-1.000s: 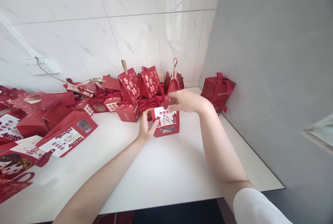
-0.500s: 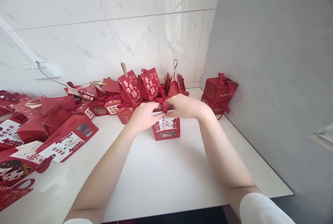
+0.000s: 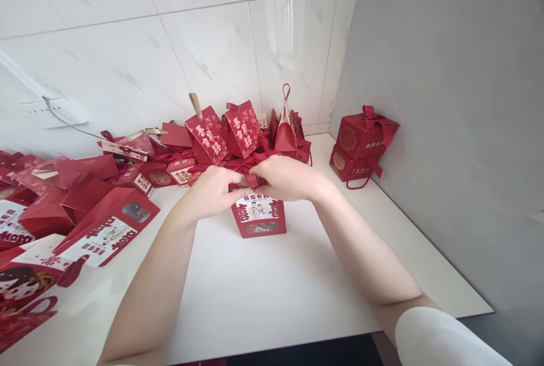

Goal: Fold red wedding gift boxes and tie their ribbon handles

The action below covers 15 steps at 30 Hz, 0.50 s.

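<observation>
A red cardboard gift box with a white printed front panel [image 3: 260, 229] stands upright on the white, smooth-topped table [image 3: 255, 292], in front of the person. Its white panel carries a line drawing of a couple side by side, with a large, bold red character on either side of them and a row of smaller dark red characters across the top. Below the panel, the red front has a wide, rounded window; it looks dark, with paler patches, too small to make out. The base shows a straight red edge, and a sliver of plain red side is visible at the left. At the top, a short red strap [image 3: 252, 181] stands out between the fingertips.

The left hand [image 3: 219, 191] grasps the box's upper left edge, thumb to the front and fingers bent over. The right hand [image 3: 283, 178] grips the top from the other side, its fingertips against the strap; the hands hide the rest of the closure.

To the left, a red cardboard box with the same couple print [image 3: 111, 230] lies tipped over, its window facing up. Behind the hands stand two red boxes with pale brush-style lettering [image 3: 208, 135], side by side.
</observation>
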Each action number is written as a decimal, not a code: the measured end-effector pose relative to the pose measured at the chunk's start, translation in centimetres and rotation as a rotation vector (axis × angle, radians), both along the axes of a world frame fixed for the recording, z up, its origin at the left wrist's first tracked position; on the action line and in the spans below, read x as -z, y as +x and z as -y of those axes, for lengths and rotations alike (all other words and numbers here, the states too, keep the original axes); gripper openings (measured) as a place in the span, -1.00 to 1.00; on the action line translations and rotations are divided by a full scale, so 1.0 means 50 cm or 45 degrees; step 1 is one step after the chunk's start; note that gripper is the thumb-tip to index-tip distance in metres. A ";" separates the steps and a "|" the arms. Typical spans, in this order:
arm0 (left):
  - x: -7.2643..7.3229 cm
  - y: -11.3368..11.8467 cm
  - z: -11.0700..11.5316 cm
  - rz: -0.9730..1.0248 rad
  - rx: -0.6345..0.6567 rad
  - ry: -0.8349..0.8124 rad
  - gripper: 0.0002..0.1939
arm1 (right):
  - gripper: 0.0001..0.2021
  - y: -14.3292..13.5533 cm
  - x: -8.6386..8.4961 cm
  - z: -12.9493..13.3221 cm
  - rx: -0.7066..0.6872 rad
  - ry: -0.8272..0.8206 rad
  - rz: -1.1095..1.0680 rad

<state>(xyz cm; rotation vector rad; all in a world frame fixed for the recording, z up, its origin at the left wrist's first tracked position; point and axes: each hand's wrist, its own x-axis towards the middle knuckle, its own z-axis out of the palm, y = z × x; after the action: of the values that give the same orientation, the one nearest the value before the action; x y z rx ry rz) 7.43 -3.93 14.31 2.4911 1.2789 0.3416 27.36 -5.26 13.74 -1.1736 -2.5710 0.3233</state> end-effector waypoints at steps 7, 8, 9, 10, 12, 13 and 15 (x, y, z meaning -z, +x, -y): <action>0.002 -0.007 -0.008 -0.004 0.050 -0.038 -0.77 | -0.89 0.007 0.002 -0.005 -0.061 -0.151 -0.056; 0.001 -0.008 -0.008 -0.005 0.054 -0.039 -0.77 | -0.88 0.008 0.001 -0.003 -0.048 -0.162 -0.049; 0.001 -0.008 -0.008 -0.008 0.052 -0.043 -0.78 | -0.87 0.008 0.000 -0.001 -0.035 -0.170 -0.043; 0.000 -0.008 -0.007 -0.011 0.046 -0.049 -0.78 | -0.86 0.008 -0.001 0.002 -0.021 -0.174 -0.034; -0.002 -0.007 -0.004 -0.013 0.028 -0.069 -0.78 | -0.85 0.009 -0.002 0.006 0.009 -0.176 -0.022; -0.002 -0.007 -0.001 -0.012 0.019 -0.079 -0.78 | -0.85 0.009 -0.002 0.008 0.022 -0.178 -0.018; -0.004 -0.006 0.003 -0.013 0.012 -0.097 -0.78 | -0.86 0.011 -0.001 0.010 0.037 -0.187 -0.012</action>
<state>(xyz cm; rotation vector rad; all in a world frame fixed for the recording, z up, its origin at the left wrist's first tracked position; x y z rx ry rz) 7.11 -4.08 14.49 2.4371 1.2596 0.2733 27.92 -5.74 13.80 -1.2551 -2.5562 0.5178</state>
